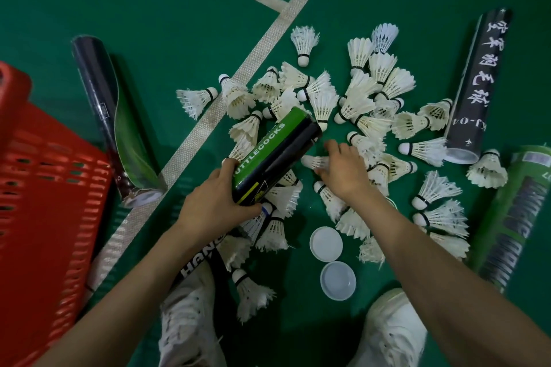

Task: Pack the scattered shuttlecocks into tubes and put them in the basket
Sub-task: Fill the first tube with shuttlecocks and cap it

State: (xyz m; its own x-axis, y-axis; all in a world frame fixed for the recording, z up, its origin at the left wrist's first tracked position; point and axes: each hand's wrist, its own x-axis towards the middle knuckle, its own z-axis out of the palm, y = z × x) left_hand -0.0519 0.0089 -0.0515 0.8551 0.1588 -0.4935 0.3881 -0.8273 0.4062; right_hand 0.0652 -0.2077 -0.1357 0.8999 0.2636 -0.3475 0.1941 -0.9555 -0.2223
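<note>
Wrapped around the near end of a green-and-black tube [275, 156], the left hand [216, 202] keeps it tilted up and away, mouth toward the pile, presumably so shuttlecocks can be fed in from the far end. Just right of it at centre frame, the right hand [343, 171] is down among the shuttlecocks [351, 104], fingers curled over one [314, 161] lying on its side; whether it is actually pinched or only touched I cannot tell.

Nearest the camera, at the bottom edge, two white shoes [393, 334] straddle the work, with a stray shuttlecock [250, 292] between them. Two white caps [326, 244] lie just above the shoes, close at hand, likely for closing a filled tube. A black tube [205, 259] with white lettering lies partly under the left forearm.

Further out, the pile spreads over the green court floor [149, 9] through the middle and right of the frame, crossing a white court line [208, 119]. The red basket [38, 188] sits at the left edge, within reach and with no tube visible in it. Beside it lies a dark tube [114, 125]. At the upper right a black tube with Chinese characters [477, 89] lies open-ended, and a green one [512, 217] lies at the right edge. Packing looks barely begun.
</note>
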